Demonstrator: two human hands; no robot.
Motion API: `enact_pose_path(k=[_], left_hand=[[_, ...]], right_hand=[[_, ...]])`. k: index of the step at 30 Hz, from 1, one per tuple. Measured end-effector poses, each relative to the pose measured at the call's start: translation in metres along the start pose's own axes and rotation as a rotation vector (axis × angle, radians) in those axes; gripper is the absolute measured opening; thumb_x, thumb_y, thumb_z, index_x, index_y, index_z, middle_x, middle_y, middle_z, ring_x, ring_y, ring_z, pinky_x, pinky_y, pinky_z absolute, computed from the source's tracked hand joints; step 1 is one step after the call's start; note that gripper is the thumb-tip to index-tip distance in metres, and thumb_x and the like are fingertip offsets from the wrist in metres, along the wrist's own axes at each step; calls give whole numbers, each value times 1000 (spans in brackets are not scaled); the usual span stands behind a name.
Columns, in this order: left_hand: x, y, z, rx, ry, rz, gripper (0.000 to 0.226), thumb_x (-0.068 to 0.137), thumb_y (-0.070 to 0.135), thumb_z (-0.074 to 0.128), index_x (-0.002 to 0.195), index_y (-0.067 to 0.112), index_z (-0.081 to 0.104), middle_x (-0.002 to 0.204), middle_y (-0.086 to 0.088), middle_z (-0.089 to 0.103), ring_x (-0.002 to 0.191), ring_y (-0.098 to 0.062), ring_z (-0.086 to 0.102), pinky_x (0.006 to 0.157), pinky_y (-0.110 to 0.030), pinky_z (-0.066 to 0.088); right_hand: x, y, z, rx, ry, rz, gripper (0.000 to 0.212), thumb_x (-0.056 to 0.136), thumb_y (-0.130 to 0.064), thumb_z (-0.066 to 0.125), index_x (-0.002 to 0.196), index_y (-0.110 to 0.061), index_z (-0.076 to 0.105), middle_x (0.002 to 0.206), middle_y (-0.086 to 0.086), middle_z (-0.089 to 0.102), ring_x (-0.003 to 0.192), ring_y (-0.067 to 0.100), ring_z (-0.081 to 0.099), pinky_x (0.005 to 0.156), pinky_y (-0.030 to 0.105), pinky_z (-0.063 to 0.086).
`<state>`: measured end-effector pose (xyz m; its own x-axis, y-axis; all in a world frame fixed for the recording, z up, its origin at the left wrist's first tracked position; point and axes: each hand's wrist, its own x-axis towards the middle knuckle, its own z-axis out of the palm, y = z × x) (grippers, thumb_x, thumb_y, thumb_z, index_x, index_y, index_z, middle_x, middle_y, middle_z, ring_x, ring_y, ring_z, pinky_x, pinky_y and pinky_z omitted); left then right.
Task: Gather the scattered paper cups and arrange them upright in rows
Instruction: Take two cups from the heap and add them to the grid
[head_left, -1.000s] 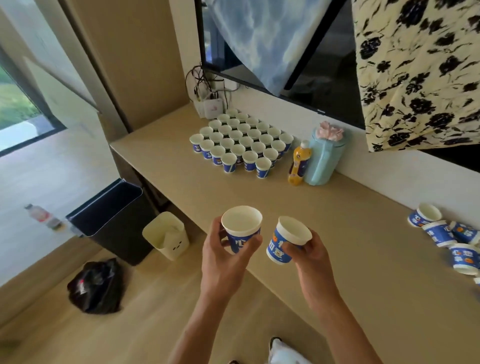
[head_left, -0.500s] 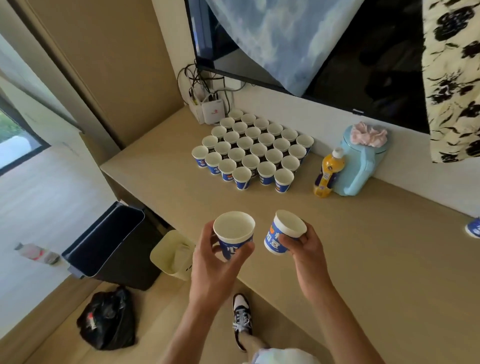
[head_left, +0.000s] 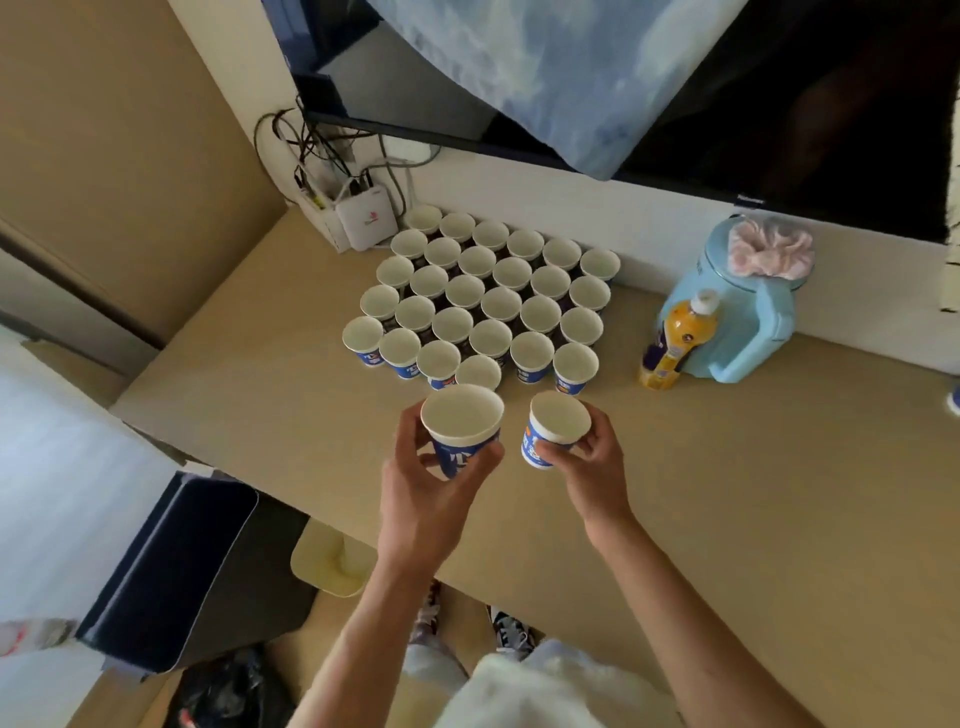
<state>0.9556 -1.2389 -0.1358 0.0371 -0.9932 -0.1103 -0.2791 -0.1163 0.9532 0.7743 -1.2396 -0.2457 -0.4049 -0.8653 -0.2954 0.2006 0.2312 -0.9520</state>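
- Holding one paper cup each, head view: left hand (head_left: 431, 499) curls fingers and thumb round the left cup (head_left: 462, 434), right hand (head_left: 592, 467) pinches the right cup (head_left: 556, 428) mid-wall. Both cups are upright above the worktop (head_left: 727, 493), just in front of the arranged cup block (head_left: 488, 301).
- Cups are likely light, thin and crushable: grip the wall softly, not the rim.
- Orange drink bottle (head_left: 675, 338) and blue jug (head_left: 748, 317) stand right of the block, router (head_left: 366, 218) behind-left. The front row is easiest to knock.

No text reads clearly. The two held paper cups (head_left: 462, 434) carry white characters on blue, too blurred to make out. The white box's (head_left: 366, 218) red logo, the orange bottle's (head_left: 675, 340) label and the screen's (head_left: 831, 130) small edge mark are illegible.
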Motion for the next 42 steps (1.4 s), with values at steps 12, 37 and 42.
enact_pose_path(k=[12, 37, 42], left_hand=[[66, -21, -19, 71, -273, -13, 57, 58, 54, 76, 111, 42, 57, 101, 20, 67, 88, -3, 64, 79, -21, 54], [85, -32, -36, 71, -215, -38, 63, 61, 53, 78, 118, 36, 58, 108, 20, 69, 100, -5, 66, 77, -15, 53], [85, -32, -29, 86, -215, -62, 70, 58, 56, 77, 122, 34, 58, 112, 16, 68, 100, -2, 65, 75, -11, 51]], right_hand=[[51, 65, 44, -169, 168, 59, 65, 69, 0, 87, 123, -20, 57, 113, -7, 66, 97, -5, 63, 81, 26, 55], [108, 92, 59, -153, 198, 96, 75, 74, 12, 77, 138, -15, 49, 124, -6, 63, 105, -13, 61, 83, 17, 55], [79, 94, 54, -179, 281, 140, 80, 76, -1, 78, 145, -17, 42, 145, 2, 47, 132, 17, 49, 99, 38, 51]])
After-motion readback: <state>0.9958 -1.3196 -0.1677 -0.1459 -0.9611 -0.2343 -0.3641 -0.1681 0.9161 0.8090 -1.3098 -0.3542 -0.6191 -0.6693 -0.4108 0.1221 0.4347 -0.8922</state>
